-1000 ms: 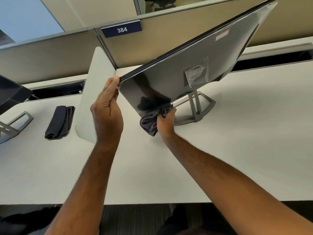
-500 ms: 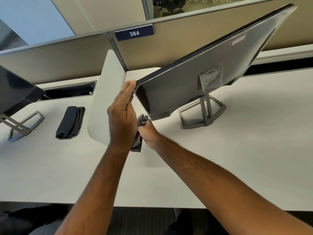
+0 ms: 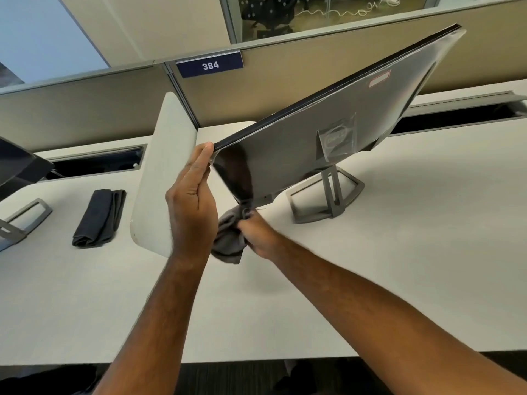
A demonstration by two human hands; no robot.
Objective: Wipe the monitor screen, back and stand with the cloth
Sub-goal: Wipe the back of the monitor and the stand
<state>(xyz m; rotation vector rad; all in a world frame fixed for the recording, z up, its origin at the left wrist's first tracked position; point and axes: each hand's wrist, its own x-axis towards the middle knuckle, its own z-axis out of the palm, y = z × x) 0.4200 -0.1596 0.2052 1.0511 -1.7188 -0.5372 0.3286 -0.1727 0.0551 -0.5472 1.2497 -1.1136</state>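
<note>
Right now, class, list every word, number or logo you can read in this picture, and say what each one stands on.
"384": white digits on the dark blue sign fixed to the partition wall.
Round logo on the back of the monitor, under clear film: too blurred to read.
Red-edged sticker near the monitor's upper edge: too small to read.
Nothing else bears text.

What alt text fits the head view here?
A person's left hand steadies the tilted monitor by its near corner while the right hand wipes its lower edge with a grey cloth; a folded dark cloth lies on the desk.
</note>
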